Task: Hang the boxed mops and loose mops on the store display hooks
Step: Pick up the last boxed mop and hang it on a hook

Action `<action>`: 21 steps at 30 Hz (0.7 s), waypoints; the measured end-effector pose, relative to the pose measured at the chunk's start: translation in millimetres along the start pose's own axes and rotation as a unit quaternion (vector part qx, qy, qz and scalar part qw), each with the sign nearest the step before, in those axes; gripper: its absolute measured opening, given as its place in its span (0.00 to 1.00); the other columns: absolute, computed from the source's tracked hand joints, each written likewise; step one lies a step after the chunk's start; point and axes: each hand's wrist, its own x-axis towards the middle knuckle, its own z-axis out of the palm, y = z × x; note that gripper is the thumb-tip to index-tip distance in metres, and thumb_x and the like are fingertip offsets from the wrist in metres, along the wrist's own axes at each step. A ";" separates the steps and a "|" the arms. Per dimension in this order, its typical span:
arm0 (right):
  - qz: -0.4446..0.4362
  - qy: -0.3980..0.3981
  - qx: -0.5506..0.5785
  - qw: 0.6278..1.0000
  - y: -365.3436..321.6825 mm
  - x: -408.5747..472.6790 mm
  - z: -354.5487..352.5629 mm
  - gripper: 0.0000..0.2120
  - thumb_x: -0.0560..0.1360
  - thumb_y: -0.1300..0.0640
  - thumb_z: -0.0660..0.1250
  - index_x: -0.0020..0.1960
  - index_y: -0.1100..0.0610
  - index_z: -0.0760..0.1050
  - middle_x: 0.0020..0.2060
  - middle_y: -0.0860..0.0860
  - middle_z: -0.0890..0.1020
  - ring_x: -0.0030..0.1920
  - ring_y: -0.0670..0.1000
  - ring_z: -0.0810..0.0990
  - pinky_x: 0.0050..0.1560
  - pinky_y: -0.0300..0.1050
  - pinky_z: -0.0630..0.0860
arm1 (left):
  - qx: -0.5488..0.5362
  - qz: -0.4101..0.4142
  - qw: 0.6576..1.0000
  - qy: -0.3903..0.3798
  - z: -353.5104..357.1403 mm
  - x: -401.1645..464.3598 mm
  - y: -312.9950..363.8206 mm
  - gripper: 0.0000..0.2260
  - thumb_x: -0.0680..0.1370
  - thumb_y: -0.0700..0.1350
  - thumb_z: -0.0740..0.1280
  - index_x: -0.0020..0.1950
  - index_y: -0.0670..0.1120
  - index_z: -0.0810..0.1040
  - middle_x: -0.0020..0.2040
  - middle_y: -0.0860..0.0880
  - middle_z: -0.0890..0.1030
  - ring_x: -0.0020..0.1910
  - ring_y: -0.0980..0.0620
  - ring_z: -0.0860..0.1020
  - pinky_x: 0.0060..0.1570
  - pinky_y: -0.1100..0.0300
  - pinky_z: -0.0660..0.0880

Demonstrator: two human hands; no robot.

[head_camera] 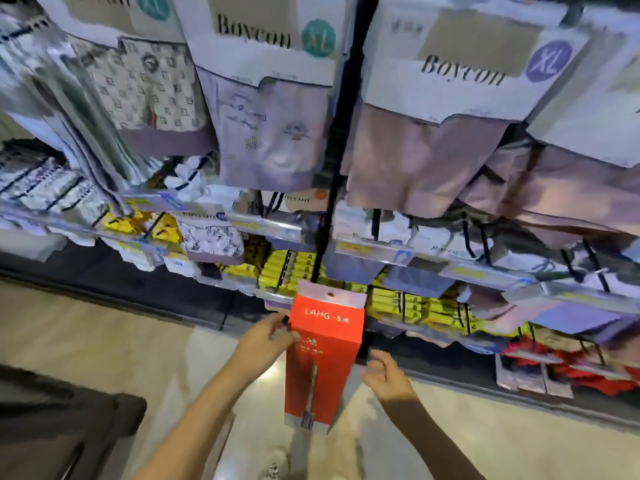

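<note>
Nearest the viewer, the right hand [386, 377] hovers just beside the red mop box [323, 355], its grip loosely spread and holding nothing; across the box, the left hand [265, 341] pinches the upper left edge, fingers curled on the card; the box stands upright between both hands, its white hang tab [330, 293] with a small hole at the top; beyond the tab, the shelf rail [273, 299] and yellow packets [398, 303] sit close behind; no free hook is discernible. Judged step: bringing the boxed mop to a hook; next, the tab's hole needs lining up with a prong.
</note>
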 end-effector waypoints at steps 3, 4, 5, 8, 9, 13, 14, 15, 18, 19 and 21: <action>0.017 0.034 0.064 0.997 -7.1 33.2 3.2 0.29 0.77 0.63 0.65 0.74 0.62 0.58 0.71 0.62 0.67 0.68 0.57 0.69 0.61 0.42 0.67 | -0.028 0.022 0.999 0.005 5.3 31.5 -2.2 0.17 0.78 0.47 0.67 0.66 0.45 0.73 0.55 0.53 0.75 0.57 0.52 0.76 0.49 0.62 0.67; 0.012 0.039 0.080 0.996 -9.8 42.5 4.2 0.30 0.78 0.62 0.65 0.75 0.61 0.56 0.72 0.61 0.65 0.71 0.58 0.67 0.67 0.47 0.66 | -0.042 0.023 0.999 0.006 7.0 40.4 -2.8 0.18 0.78 0.47 0.67 0.67 0.45 0.72 0.54 0.55 0.75 0.56 0.53 0.76 0.47 0.64 0.69; 0.004 0.040 0.087 0.995 -11.3 51.2 5.3 0.31 0.78 0.61 0.65 0.76 0.61 0.54 0.73 0.59 0.63 0.72 0.58 0.65 0.70 0.52 0.64 | -0.060 0.021 0.998 0.003 8.6 48.8 -4.1 0.20 0.78 0.47 0.67 0.68 0.46 0.70 0.53 0.56 0.75 0.54 0.55 0.77 0.45 0.67 0.69; -0.027 0.037 0.088 0.995 -14.7 67.2 10.0 0.30 0.78 0.60 0.65 0.75 0.59 0.55 0.73 0.58 0.65 0.71 0.56 0.67 0.70 0.57 0.66 | -0.084 0.027 0.996 -0.028 14.5 69.0 -11.6 0.24 0.75 0.49 0.70 0.69 0.49 0.67 0.53 0.59 0.75 0.56 0.53 0.76 0.43 0.71 0.71; -0.041 0.038 0.086 0.995 -15.0 70.5 12.2 0.26 0.77 0.62 0.66 0.72 0.57 0.60 0.70 0.58 0.70 0.67 0.55 0.71 0.68 0.55 0.69 | -0.088 0.027 0.995 -0.043 16.3 74.2 -14.5 0.25 0.74 0.49 0.72 0.68 0.50 0.66 0.53 0.59 0.75 0.57 0.52 0.76 0.44 0.69 0.72; -0.088 0.033 0.088 0.992 -12.0 79.0 21.2 0.20 0.76 0.65 0.66 0.58 0.44 0.65 0.58 0.54 0.79 0.54 0.49 0.79 0.53 0.39 0.77 | -0.097 0.018 0.991 -0.096 19.4 90.1 -26.6 0.33 0.72 0.47 0.75 0.72 0.49 0.64 0.63 0.50 0.75 0.61 0.47 0.77 0.60 0.48 0.75; -0.093 0.024 0.099 0.990 -10.2 80.7 22.0 0.19 0.77 0.65 0.66 0.58 0.44 0.66 0.56 0.52 0.79 0.53 0.47 0.80 0.50 0.36 0.78 | -0.101 0.018 0.989 -0.109 19.5 92.7 -29.9 0.32 0.71 0.47 0.75 0.72 0.50 0.65 0.63 0.49 0.77 0.60 0.47 0.78 0.60 0.48 0.75; -0.095 0.014 0.109 0.989 -8.5 82.2 22.1 0.20 0.77 0.65 0.65 0.59 0.44 0.66 0.55 0.51 0.79 0.52 0.46 0.80 0.48 0.35 0.79 | -0.106 0.019 0.986 -0.124 18.8 94.4 -33.7 0.31 0.71 0.46 0.75 0.71 0.51 0.66 0.61 0.50 0.79 0.58 0.49 0.79 0.58 0.51 0.77; -0.098 0.002 0.113 0.989 -4.4 85.7 21.9 0.24 0.75 0.64 0.68 0.66 0.50 0.65 0.58 0.53 0.79 0.55 0.48 0.80 0.55 0.43 0.79 | -0.122 0.023 0.979 -0.160 16.1 95.7 -45.4 0.30 0.69 0.43 0.76 0.64 0.62 0.68 0.53 0.60 0.82 0.51 0.60 0.82 0.46 0.67 0.78; -0.101 0.007 0.106 0.989 -2.1 87.0 21.4 0.26 0.74 0.63 0.70 0.67 0.51 0.64 0.59 0.53 0.78 0.57 0.50 0.79 0.59 0.49 0.78 | -0.125 0.028 0.978 -0.165 15.3 95.7 -50.1 0.30 0.69 0.41 0.77 0.61 0.64 0.67 0.50 0.63 0.82 0.48 0.65 0.81 0.42 0.72 0.76; -0.109 0.015 0.077 0.991 4.4 89.4 20.1 0.33 0.69 0.61 0.76 0.67 0.49 0.63 0.62 0.53 0.75 0.62 0.53 0.76 0.63 0.56 0.73 | -0.118 0.044 0.978 -0.164 14.4 95.1 -59.5 0.33 0.67 0.38 0.78 0.61 0.64 0.67 0.52 0.63 0.79 0.47 0.72 0.78 0.40 0.75 0.75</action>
